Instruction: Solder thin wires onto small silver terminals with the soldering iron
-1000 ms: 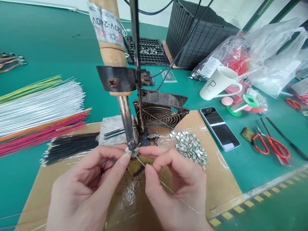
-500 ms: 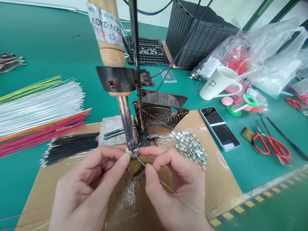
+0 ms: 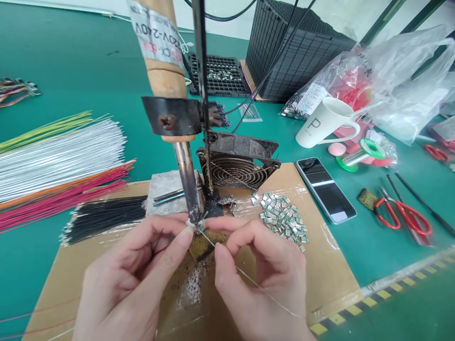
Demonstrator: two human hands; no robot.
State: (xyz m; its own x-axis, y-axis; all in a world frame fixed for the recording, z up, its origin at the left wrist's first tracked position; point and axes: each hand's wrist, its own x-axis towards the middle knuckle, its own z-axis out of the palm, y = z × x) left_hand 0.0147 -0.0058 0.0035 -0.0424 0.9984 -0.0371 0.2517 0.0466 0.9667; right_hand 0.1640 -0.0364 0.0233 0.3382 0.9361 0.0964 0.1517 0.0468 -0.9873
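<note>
My left hand (image 3: 131, 279) is closed in a pinch on a small green circuit board (image 3: 200, 227), mostly hidden by the fingertips. The tip of an upright soldering iron (image 3: 192, 203) comes down right at the board. My right hand (image 3: 261, 270) pinches a thin whitish wire (image 3: 259, 286) between thumb and forefinger. One end of this wire reaches the board beside the iron tip; the rest trails across the palm toward the lower right. Under the fingertips lies a yellowish sponge (image 3: 202, 247).
A fan (image 3: 238, 170) stands behind the iron, with piled small boards (image 3: 284, 218) to its right. Bundled wires (image 3: 64, 156) lie left. A phone (image 3: 325, 189), mug (image 3: 323, 123), solder spool (image 3: 360, 155) and red-handled scissors (image 3: 405, 213) are at right. Black trays (image 3: 291, 52) are stacked behind.
Both hands hold nearly the same place at the iron tip. The view has shifted very slightly; nothing is taken up or let go.
</note>
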